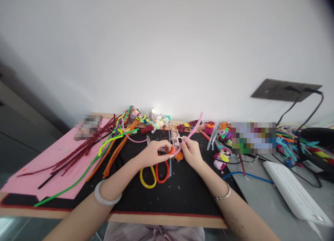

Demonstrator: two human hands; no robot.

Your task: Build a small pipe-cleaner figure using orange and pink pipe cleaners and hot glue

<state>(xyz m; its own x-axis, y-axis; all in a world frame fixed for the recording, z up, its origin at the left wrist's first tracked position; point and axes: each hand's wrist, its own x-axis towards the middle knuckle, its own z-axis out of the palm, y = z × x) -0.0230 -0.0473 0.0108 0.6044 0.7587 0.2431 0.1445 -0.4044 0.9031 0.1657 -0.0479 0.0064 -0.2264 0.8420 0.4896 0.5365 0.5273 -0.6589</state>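
My left hand and my right hand meet over the black mat. Between them they hold a small orange pipe-cleaner piece. My right hand also pinches a pink pipe cleaner that sticks up and to the right. The pink strand's lower end curls around the orange piece. Scissors with one yellow and one orange handle lie on the mat just below my hands.
A pink sheet with dark red, green and orange pipe cleaners lies at left. Small finished craft figures and loose pipe cleaners crowd the right. A white power strip and black cables sit at far right.
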